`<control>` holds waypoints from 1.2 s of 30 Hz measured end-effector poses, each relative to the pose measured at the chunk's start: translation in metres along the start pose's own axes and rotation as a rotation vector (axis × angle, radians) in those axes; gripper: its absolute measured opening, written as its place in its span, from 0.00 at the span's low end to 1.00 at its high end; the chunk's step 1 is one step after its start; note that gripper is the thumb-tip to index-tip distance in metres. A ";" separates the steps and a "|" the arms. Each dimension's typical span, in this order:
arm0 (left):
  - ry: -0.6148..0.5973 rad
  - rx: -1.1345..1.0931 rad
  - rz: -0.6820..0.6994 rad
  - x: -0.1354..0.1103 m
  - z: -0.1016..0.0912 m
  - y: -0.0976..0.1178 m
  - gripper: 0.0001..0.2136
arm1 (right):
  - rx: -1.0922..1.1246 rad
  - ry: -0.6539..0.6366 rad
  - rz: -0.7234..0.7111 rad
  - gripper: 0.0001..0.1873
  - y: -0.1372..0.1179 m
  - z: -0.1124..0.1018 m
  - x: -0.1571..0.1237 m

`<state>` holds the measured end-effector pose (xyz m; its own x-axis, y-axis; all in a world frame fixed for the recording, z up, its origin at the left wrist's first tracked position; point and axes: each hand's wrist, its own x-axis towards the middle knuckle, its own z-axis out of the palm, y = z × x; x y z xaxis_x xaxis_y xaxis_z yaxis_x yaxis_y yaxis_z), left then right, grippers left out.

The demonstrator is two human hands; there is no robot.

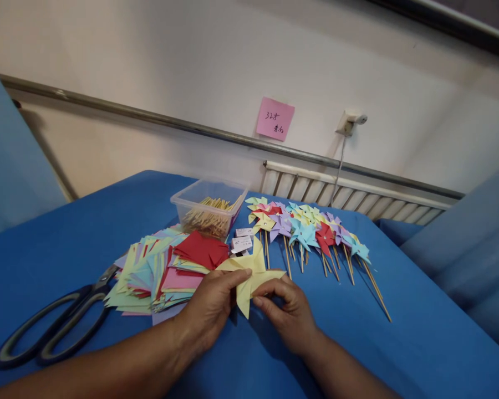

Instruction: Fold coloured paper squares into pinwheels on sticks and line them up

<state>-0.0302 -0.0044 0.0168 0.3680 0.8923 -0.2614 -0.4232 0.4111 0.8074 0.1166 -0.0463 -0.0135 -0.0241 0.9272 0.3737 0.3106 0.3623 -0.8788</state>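
Observation:
A pale yellow paper pinwheel (pixel 255 261) is held in front of me, its blades folded in towards the middle. My left hand (pixel 216 296) grips it from the left, the thumb pressed on its centre. My right hand (pixel 286 305) is closed at its lower right blade, thumb and forefinger pinched together at the paper's edge. Whether a pin or stick is between those fingertips is hidden. Just left of my left hand lies a loose pile of coloured paper pieces (pixel 149 271), with red ones (pixel 202 249) on top.
Large scissors (pixel 66 318) lie at the left on the blue table cover (pixel 357 354). Behind the paper stands a clear plastic box (pixel 183 208) of thin wooden sticks (pixel 212 216). Small white boxes (pixel 242 244) sit beyond the pinwheel. Several finished pinwheels on sticks (pixel 303 234) lie at the back right.

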 end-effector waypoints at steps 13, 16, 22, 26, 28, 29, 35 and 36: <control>0.026 0.061 -0.052 0.002 0.000 -0.008 0.07 | 0.242 0.141 0.134 0.08 0.016 0.005 0.005; 0.019 0.083 -0.060 0.003 -0.001 -0.010 0.07 | 0.269 0.145 0.173 0.10 0.014 0.006 0.006; 0.022 0.095 -0.067 0.002 -0.002 -0.012 0.08 | 0.283 0.178 0.213 0.11 0.010 0.006 0.007; 0.022 0.126 -0.058 0.004 -0.004 -0.014 0.09 | 0.300 0.198 0.241 0.13 0.007 0.007 0.007; 0.014 0.147 -0.044 0.006 -0.005 -0.015 0.10 | 0.300 0.199 0.251 0.13 0.008 0.007 0.008; 0.012 0.156 -0.041 0.006 -0.006 -0.015 0.10 | 0.301 0.199 0.253 0.13 0.008 0.007 0.008; 0.014 0.206 -0.023 0.008 -0.007 -0.016 0.12 | 0.314 0.216 0.272 0.14 0.008 0.008 0.007; 0.019 0.212 -0.018 0.008 -0.007 -0.016 0.12 | 0.311 0.219 0.271 0.14 0.008 0.008 0.007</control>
<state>-0.0264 -0.0026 -0.0018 0.3575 0.8894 -0.2850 -0.2322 0.3802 0.8953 0.1109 -0.0359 -0.0206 0.2303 0.9626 0.1427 -0.0223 0.1519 -0.9882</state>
